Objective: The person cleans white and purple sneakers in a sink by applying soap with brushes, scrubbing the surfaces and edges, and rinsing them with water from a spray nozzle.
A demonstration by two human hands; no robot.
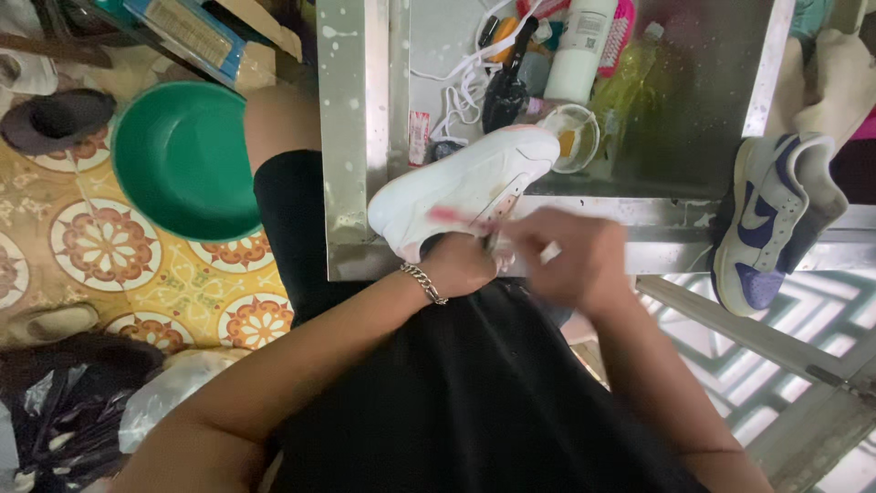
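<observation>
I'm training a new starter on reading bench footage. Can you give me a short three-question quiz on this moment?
1. True or false: the white sneaker lies on the metal table.
2. Which wrist wears the chain bracelet?
3. The green basin sits: A) on the table, B) on the tiled floor, C) on the person's lap?

Key: 1 true; 2 the left hand's; 3 B.
</observation>
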